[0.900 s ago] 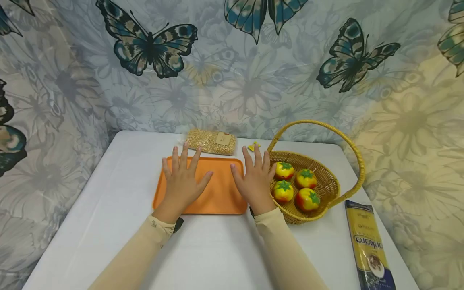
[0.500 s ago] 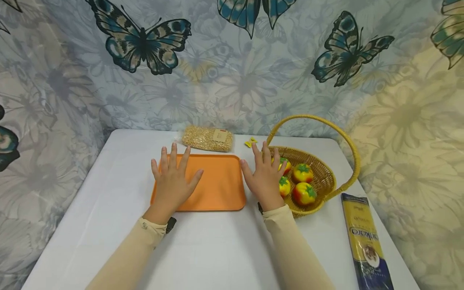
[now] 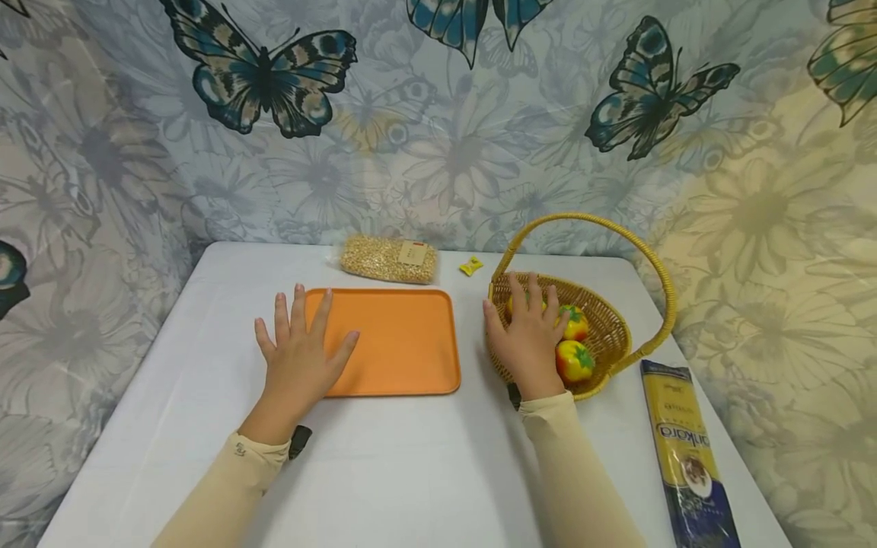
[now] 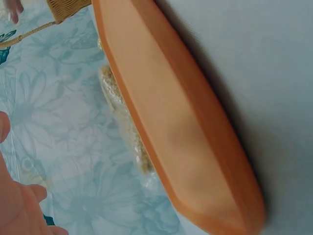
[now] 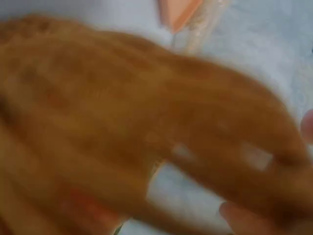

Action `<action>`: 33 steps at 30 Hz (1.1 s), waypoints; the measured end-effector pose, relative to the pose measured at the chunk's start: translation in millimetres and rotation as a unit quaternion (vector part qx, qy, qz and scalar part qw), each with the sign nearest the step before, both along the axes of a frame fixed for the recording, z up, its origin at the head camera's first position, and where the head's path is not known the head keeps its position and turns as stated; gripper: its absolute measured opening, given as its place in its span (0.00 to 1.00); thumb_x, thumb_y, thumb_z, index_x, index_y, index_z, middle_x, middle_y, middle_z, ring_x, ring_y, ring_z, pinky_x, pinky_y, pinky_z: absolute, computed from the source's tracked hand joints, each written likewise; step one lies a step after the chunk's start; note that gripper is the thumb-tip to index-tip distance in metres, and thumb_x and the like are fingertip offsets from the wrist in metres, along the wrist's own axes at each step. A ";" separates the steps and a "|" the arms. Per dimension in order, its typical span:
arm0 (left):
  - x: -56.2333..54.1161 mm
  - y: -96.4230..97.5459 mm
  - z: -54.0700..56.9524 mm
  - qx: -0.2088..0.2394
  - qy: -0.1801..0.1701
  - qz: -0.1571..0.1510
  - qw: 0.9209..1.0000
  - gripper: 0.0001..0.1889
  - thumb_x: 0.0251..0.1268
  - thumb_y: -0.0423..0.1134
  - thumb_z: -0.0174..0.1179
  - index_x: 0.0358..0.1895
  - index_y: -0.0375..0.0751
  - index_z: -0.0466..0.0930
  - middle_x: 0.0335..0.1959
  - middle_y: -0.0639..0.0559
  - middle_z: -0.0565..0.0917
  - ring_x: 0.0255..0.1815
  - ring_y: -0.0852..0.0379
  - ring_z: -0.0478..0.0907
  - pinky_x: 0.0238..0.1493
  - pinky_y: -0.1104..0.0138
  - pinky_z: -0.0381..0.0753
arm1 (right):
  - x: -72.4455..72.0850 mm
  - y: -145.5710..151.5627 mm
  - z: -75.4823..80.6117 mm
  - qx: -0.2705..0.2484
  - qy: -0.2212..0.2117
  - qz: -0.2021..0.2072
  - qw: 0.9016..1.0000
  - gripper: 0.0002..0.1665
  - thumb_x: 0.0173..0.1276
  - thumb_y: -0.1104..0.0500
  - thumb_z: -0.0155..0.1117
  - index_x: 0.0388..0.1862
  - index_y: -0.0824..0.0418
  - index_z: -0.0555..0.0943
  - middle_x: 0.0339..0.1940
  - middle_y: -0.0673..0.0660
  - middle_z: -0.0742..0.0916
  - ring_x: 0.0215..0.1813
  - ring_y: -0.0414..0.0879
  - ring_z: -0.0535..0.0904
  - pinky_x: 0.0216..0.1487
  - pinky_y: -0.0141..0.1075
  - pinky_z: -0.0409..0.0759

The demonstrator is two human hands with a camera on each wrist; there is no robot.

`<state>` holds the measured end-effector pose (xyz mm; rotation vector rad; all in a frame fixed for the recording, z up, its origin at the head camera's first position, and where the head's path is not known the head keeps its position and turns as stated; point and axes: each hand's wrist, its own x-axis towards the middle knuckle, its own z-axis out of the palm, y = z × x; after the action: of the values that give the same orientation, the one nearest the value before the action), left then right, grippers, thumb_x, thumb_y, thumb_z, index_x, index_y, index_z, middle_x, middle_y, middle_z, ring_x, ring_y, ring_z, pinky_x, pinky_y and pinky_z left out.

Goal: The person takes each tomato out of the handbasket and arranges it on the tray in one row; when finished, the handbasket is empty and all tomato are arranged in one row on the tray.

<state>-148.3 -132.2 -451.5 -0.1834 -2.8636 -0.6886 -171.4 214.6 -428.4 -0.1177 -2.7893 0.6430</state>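
My left hand (image 3: pixel 298 373), fingers spread and straight, hovers over the left edge of an orange tray (image 3: pixel 404 342) and holds nothing. In the left wrist view the tray (image 4: pixel 161 103) fills the middle, with a few of that hand's fingertips at the left edge. My right hand (image 3: pixel 527 342) is spread over the left side of a wicker basket (image 3: pixel 613 327); whether it touches the basket cannot be told. Inside lie yellow-red toy tomatoes (image 3: pixel 574 361) with green leaf tops, some hidden behind the hand. The basket (image 5: pixel 122 98) is a brown blur in the right wrist view.
A clear bag of grain (image 3: pixel 388 259) lies behind the tray, with a small yellow wrapped piece (image 3: pixel 470 266) to its right. A yellow-and-blue packet (image 3: pixel 690 457) lies at the table's right edge. The basket's tall handle (image 3: pixel 668 274) arches over to the right.
My hands have moved apart: the left one leftward off most of the tray, the right one rightward over the basket. The head view has shifted slightly. Nothing was taken hold of.
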 end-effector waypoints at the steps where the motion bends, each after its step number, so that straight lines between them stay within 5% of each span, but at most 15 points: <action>1: 1.9 -1.9 -0.5 0.003 -0.005 0.000 1.000 0.46 0.79 0.72 0.44 0.88 0.48 0.51 0.88 0.35 0.36 0.85 0.34 0.21 0.72 0.28 0.21 | 1.2 2.3 -0.6 -0.002 -0.002 -0.001 1.000 0.46 0.82 0.29 0.46 0.89 0.47 0.56 0.89 0.61 0.53 0.86 0.70 0.37 0.74 0.77 0.31; 18: 47.3 -15.7 -9.3 0.016 -0.053 -0.019 0.998 0.45 0.80 0.69 0.48 0.88 0.49 0.48 0.86 0.29 0.40 0.85 0.30 0.24 0.70 0.26 0.21 | 27.7 58.0 2.1 -0.099 -0.053 -0.051 0.992 0.51 0.83 0.30 0.41 0.90 0.57 0.42 0.88 0.67 0.51 0.85 0.73 0.34 0.75 0.73 0.27; 25: 58.9 -22.1 -22.7 0.004 -0.078 -0.037 0.996 0.46 0.80 0.67 0.50 0.89 0.47 0.45 0.86 0.27 0.37 0.84 0.25 0.27 0.69 0.24 0.20 | 34.8 70.9 -1.5 -0.085 -0.064 -0.072 0.992 0.53 0.82 0.29 0.45 0.90 0.57 0.45 0.87 0.66 0.56 0.85 0.72 0.35 0.75 0.73 0.24; 33: 66.6 -23.9 -35.1 -0.007 -0.147 -0.049 0.988 0.50 0.78 0.70 0.50 0.88 0.44 0.42 0.86 0.27 0.34 0.84 0.24 0.28 0.69 0.24 0.19 | 39.4 70.0 -9.2 -0.045 -0.106 -0.035 0.993 0.57 0.78 0.26 0.49 0.90 0.57 0.46 0.86 0.68 0.58 0.86 0.70 0.36 0.73 0.74 0.23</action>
<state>-81.7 -156.1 -486.6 -0.2465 -3.1586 -0.7731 -131.9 284.6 -437.5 -0.3174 -2.9416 0.7804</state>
